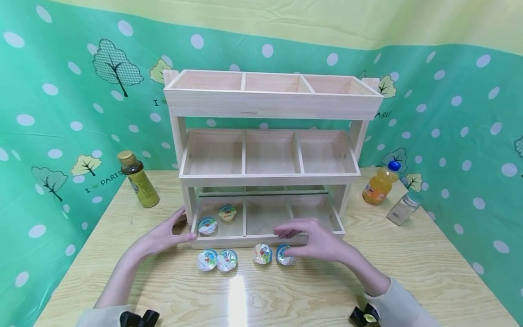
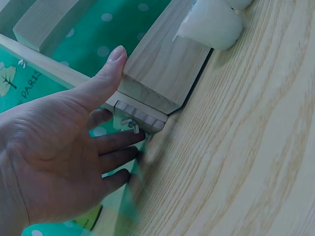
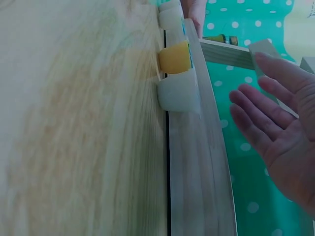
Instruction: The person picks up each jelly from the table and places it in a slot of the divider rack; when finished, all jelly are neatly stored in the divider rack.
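Observation:
A pale wooden three-tier rack [image 1: 267, 180] stands upright on the table. My left hand [image 1: 169, 234] rests at its lower left end, the thumb against the front corner and the other fingers beside the side; in the left wrist view the left hand [image 2: 69, 142] looks relaxed. My right hand [image 1: 316, 240] is above the rightmost jelly cup [image 1: 284, 255], partly covering it, with nothing between its fingers. Left of that cup stands another jelly cup [image 1: 262, 254], yellow-bodied in the right wrist view. Two more jelly cups [image 1: 207, 260] stand touching farther left. The bottom-left compartment holds two jelly cups [image 1: 207, 225].
A green-labelled bottle [image 1: 143, 184] with a gold cap stands left of the rack. On the right are an orange drink bottle [image 1: 380, 184] with a blue cap and a clear jar [image 1: 404, 208] with a green lid. A dotted green curtain [image 1: 449, 113] hangs behind.

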